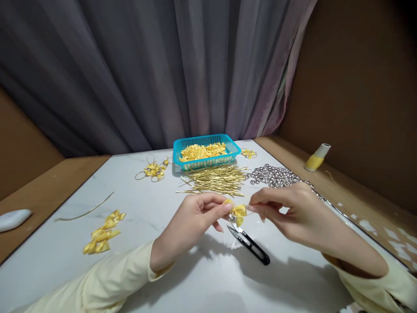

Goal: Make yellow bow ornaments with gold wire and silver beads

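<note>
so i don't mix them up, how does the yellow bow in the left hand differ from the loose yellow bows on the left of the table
The held bow is pinched in the left hand; the loose bows lie on the white table. The held bow has a silver ball beside it; the loose bows show none. Both are shiny yellow.

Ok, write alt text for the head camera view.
The left hand holds a yellow bow with a silver ball, the right hand pinching beside it, above a white table. Scissors lie below; beyond are gold strips, silver balls and a blue basket of yellow ribbon.
</note>
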`<move>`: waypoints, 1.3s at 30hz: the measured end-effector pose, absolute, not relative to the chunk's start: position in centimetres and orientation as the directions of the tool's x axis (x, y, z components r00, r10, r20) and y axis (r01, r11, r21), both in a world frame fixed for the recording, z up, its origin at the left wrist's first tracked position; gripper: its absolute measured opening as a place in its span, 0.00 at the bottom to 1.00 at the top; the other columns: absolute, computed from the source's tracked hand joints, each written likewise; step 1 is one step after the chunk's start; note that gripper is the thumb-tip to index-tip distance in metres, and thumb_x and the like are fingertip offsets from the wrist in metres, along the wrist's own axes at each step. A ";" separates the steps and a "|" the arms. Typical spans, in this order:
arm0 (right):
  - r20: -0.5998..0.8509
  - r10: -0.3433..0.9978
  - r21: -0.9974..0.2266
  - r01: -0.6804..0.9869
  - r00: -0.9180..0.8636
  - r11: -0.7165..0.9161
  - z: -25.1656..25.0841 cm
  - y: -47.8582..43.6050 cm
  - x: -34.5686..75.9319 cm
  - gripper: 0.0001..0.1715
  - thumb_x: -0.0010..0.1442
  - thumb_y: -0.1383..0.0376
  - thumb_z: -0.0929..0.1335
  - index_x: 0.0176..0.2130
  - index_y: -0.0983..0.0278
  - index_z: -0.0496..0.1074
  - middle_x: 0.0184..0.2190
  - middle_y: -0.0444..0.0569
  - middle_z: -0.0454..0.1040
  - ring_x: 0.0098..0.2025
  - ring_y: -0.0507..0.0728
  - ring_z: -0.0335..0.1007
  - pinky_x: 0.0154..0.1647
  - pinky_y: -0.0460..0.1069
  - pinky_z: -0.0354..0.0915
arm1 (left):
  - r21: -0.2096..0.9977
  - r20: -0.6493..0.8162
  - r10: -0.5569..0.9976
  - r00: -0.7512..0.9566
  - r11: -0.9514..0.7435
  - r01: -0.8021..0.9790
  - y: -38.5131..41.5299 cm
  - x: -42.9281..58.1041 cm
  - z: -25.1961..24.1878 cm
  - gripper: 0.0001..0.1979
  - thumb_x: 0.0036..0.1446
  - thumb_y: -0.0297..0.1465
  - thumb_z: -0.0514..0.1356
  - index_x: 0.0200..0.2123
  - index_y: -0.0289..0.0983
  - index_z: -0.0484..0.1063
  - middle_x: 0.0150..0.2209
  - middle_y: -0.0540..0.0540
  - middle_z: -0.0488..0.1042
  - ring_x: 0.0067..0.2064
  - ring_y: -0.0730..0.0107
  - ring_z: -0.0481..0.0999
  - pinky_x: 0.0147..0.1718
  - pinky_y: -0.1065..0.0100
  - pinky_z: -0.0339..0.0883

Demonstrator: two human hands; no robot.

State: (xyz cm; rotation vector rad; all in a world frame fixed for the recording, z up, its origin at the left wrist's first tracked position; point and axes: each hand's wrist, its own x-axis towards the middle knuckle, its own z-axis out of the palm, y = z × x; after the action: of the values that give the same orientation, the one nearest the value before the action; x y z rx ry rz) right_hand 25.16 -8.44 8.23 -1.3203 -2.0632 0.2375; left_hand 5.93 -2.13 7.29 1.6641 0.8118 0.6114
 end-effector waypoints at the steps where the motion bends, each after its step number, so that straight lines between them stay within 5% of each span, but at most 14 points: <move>1: 0.435 0.859 -0.481 0.737 -0.269 0.474 8.2 -8.4 25.1 0.08 0.54 0.73 0.64 0.28 0.66 0.71 0.17 0.42 0.69 0.17 0.46 0.58 0.18 0.42 0.52 | 0.971 -0.020 0.777 0.629 -0.136 0.198 -2.1 5.9 7.3 0.10 0.54 0.33 0.58 0.32 0.31 0.73 0.29 0.47 0.73 0.30 0.73 0.70 0.25 0.75 0.68; 11: 0.434 0.851 -0.481 0.722 -0.296 0.497 7.9 -8.1 25.0 0.09 0.54 0.73 0.63 0.25 0.67 0.71 0.15 0.41 0.65 0.16 0.46 0.52 0.18 0.43 0.51 | 0.975 -0.017 0.777 0.629 -0.125 0.182 -2.2 6.1 7.0 0.08 0.54 0.31 0.58 0.31 0.32 0.74 0.28 0.48 0.72 0.29 0.75 0.69 0.25 0.76 0.67; 20: 0.267 0.928 -0.701 0.609 -0.258 0.371 8.2 -7.5 25.7 0.12 0.57 0.65 0.64 0.24 0.66 0.70 0.16 0.42 0.66 0.16 0.46 0.55 0.17 0.42 0.53 | 0.983 0.022 0.791 0.612 -0.129 0.132 -2.6 6.2 7.5 0.05 0.53 0.28 0.59 0.28 0.33 0.73 0.25 0.51 0.71 0.24 0.80 0.67 0.23 0.80 0.66; 30: 0.369 0.898 -0.600 0.677 -0.239 0.426 8.1 -7.8 25.3 0.10 0.56 0.68 0.64 0.25 0.66 0.72 0.15 0.42 0.66 0.17 0.47 0.56 0.18 0.43 0.52 | 0.988 -0.026 0.814 0.580 -0.068 0.139 -2.8 6.2 7.5 0.05 0.53 0.30 0.59 0.30 0.33 0.72 0.26 0.51 0.74 0.24 0.80 0.70 0.25 0.79 0.65; 39: 0.345 0.915 -0.629 0.672 -0.210 0.391 8.2 -7.9 25.3 0.10 0.56 0.68 0.64 0.26 0.67 0.73 0.16 0.43 0.67 0.17 0.47 0.56 0.18 0.43 0.53 | 0.985 -0.127 0.753 0.645 0.017 0.174 -2.4 6.2 7.7 0.09 0.54 0.34 0.58 0.33 0.33 0.71 0.34 0.47 0.74 0.30 0.72 0.75 0.33 0.73 0.67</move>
State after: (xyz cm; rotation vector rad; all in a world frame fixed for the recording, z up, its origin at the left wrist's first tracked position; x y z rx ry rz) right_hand 25.27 -7.89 8.24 -1.3567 -1.9648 0.4525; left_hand 6.20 -2.37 7.70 1.5193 0.8057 0.5363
